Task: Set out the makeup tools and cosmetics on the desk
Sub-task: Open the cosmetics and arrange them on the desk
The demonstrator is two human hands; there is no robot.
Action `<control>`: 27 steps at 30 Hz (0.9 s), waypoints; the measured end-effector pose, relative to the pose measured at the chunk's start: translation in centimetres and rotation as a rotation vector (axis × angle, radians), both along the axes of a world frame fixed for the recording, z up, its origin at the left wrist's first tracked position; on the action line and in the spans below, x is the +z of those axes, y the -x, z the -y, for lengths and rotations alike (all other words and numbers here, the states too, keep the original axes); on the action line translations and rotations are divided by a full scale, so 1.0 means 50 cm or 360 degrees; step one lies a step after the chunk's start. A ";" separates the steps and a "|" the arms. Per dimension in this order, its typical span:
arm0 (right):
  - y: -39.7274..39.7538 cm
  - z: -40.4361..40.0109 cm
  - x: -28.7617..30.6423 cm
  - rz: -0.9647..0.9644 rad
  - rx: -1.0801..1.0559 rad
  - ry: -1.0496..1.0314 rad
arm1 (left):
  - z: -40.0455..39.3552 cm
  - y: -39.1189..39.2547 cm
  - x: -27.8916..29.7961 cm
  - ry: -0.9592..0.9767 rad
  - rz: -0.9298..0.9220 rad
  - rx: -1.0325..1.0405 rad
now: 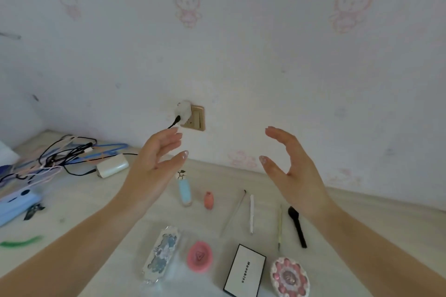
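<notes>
My left hand (156, 159) and my right hand (289, 171) are raised above the desk (96, 200), palms facing each other, fingers apart, holding nothing. Below them cosmetics lie in rows. A light-blue tube (185, 190) and a small coral tube (208, 200) lie at the back. To their right lie a thin grey stick (233, 213), a white pencil (251, 213), a yellowish pencil (280, 226) and a black brush (297, 226). Nearer me lie an oblong ornate palette (160, 254), a pink round compact (199, 257), a white black-edged box (245, 270) and a round pink-flowered compact (289, 276).
A tangle of cables (60, 154) and a white power bank (112, 165) lie at the back left. A blue case (17, 205) and a green strip (21, 241) sit at the left edge. A wall socket (195, 118) holds a white charger (183, 109).
</notes>
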State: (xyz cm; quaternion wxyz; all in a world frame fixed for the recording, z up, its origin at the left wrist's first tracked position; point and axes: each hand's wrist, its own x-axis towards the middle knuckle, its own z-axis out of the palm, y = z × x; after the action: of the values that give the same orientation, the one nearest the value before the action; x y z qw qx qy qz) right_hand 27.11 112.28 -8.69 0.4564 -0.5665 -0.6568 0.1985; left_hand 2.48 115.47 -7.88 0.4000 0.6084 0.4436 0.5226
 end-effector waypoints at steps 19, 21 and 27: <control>0.064 -0.081 -0.382 0.0040 0.0127 0.0113 | -0.065 0.039 -0.380 -0.0097 0.0039 -0.0220; 0.066 -0.076 -0.390 0.0072 0.0169 0.0076 | -0.060 0.044 -0.392 -0.0113 0.0038 -0.0169; 0.088 -0.059 -0.388 0.0104 0.0231 0.0021 | -0.034 0.061 -0.401 -0.0156 -0.0005 0.0032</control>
State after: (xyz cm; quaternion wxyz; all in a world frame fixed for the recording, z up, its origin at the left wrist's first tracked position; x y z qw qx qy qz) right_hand 22.73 115.25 -28.08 0.4154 -0.5266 -0.7093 0.2167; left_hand -0.55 117.18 -27.95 0.3638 0.6236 0.4241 0.5467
